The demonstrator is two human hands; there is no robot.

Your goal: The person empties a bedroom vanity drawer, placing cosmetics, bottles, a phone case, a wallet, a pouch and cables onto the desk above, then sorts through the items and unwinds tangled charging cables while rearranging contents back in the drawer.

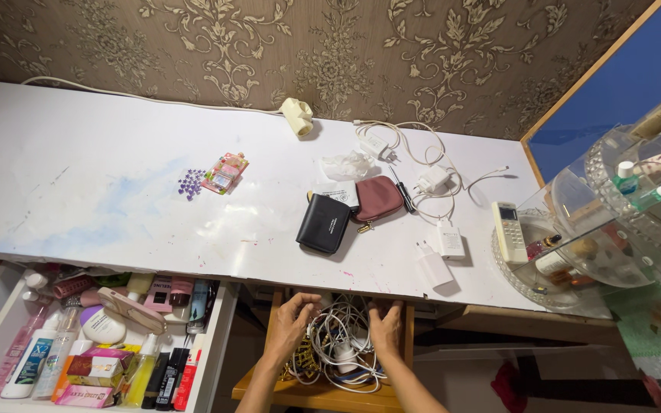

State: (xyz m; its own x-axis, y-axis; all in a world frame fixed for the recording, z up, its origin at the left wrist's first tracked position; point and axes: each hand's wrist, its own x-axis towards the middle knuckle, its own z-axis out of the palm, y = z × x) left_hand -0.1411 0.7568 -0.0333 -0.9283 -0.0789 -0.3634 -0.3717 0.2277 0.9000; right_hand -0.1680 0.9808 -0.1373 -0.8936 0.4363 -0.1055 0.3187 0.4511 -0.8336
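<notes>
While both rest there, hands (338,325) touch tangled cables (338,348).

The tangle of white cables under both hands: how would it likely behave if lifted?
The cable tangle looks floppy, its loops probably sagging and trailing. The left hand and right hand flank it, so it likely snags as one clump; the plugs may swing.
</notes>
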